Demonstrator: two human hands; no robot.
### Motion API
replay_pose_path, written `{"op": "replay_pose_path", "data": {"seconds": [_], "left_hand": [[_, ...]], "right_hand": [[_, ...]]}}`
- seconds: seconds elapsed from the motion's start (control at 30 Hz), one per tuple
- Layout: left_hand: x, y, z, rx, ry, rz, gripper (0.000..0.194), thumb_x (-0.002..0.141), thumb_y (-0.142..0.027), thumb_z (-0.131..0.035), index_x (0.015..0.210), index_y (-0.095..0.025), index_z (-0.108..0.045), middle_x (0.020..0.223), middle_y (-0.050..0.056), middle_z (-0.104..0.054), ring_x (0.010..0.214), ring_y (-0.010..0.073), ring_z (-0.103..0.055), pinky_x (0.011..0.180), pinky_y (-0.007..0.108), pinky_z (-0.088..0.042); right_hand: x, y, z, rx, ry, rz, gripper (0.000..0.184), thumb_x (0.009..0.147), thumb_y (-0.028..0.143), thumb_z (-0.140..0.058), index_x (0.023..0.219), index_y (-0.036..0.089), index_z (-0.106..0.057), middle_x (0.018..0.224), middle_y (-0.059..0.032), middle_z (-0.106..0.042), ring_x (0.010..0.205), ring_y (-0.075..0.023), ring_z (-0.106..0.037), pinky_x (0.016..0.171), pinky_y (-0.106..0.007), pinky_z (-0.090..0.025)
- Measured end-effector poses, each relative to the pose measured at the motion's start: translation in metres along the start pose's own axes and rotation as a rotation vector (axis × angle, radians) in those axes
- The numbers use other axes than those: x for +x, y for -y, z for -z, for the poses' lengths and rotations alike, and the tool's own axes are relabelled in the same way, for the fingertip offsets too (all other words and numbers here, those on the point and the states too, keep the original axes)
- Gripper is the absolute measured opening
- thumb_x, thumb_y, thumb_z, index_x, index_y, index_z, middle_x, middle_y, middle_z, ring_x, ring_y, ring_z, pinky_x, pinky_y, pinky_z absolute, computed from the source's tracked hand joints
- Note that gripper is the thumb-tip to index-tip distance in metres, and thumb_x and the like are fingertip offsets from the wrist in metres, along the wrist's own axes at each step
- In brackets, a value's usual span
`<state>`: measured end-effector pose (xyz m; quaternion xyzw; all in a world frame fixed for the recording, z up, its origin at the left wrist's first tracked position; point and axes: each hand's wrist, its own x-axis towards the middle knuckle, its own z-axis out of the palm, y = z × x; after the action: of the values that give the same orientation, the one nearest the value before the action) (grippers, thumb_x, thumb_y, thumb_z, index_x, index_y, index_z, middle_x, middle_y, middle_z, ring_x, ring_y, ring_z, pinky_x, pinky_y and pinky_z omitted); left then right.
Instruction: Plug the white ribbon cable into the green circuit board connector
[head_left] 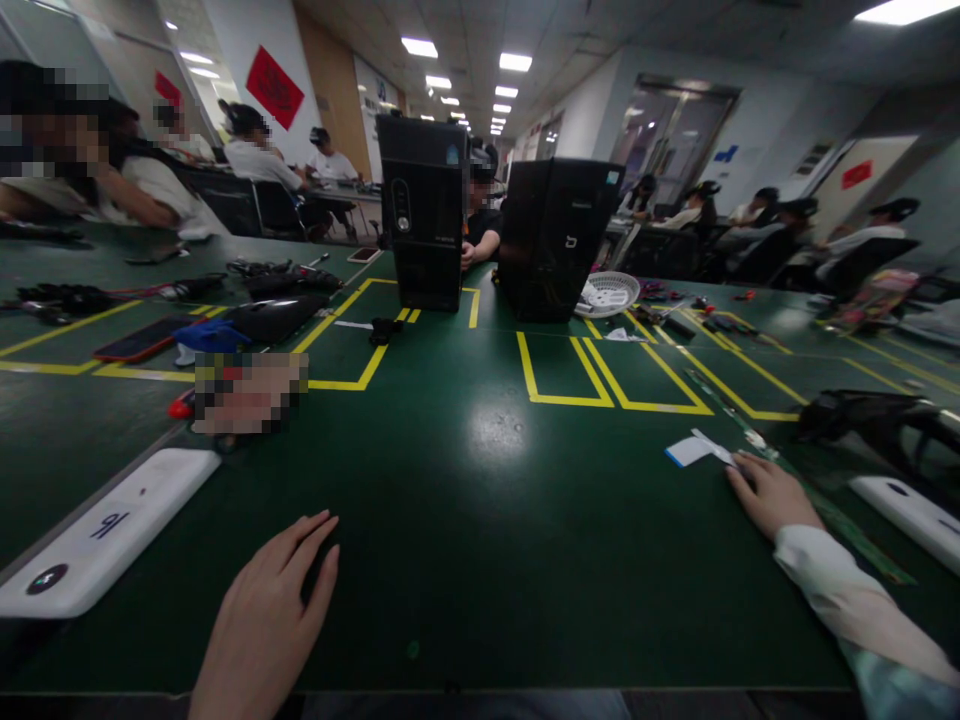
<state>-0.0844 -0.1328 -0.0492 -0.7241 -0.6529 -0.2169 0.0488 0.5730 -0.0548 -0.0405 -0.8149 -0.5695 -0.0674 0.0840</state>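
My left hand (274,610) is held low over the near part of the green table (480,520). Its fingers are stretched out, with the thumb apart and nothing between them. Further right, my right hand (776,492) has its fingertips closed at one end of a folded white flat ribbon cable (688,450). A blue strip marks the cable's far end, which rests on the tabletop. The exact grip is partly hidden by the fingers. Close beside this hand runs a long thin green strip (847,530) across the table.
Two black computer towers (421,215) (559,240) stand at the back, a person seated behind them. Yellow tape rectangles (570,402) mark the table. A white basket (611,295), tools and cables lie around. White devices (112,530) (911,515) flank both sides.
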Motion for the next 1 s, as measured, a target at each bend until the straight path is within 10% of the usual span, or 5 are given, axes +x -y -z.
{"op": "replay_pose_path", "data": {"seconds": [0.43,0.73,1.0], "left_hand": [[0.001,-0.001,0.0,0.007,-0.007,0.012,0.052,0.094,-0.05,-0.038,0.125,-0.017,-0.063,0.127,0.013,-0.063,0.119,0.0297,-0.059,0.101,0.05,-0.048],[0.0,0.0,0.001,0.006,0.015,0.031,0.051,0.094,-0.05,-0.038,0.127,-0.019,-0.062,0.129,0.012,-0.063,0.119,0.0285,-0.058,0.102,0.049,-0.048],[0.0,0.002,0.0,0.028,0.001,0.013,0.051,0.094,-0.051,-0.038,0.126,-0.02,-0.062,0.128,0.012,-0.063,0.119,0.029,-0.059,0.1,0.049,-0.049]], "right_hand": [[0.018,0.158,-0.012,0.249,-0.058,0.581,0.043,0.096,0.036,-0.039,0.121,0.013,-0.066,0.13,-0.0164,-0.061,0.122,-0.0279,-0.056,0.106,-0.046,-0.044],[-0.056,0.289,0.007,0.432,0.029,1.126,0.036,0.097,0.028,-0.045,0.129,0.016,-0.059,0.132,-0.0147,-0.06,0.121,-0.0263,-0.055,0.1,-0.048,-0.047],[-0.107,0.327,0.029,0.461,0.203,1.266,0.045,0.095,0.033,-0.051,0.137,0.017,-0.051,0.144,-0.0133,-0.05,0.131,-0.0258,-0.046,0.106,-0.047,-0.042]]}}
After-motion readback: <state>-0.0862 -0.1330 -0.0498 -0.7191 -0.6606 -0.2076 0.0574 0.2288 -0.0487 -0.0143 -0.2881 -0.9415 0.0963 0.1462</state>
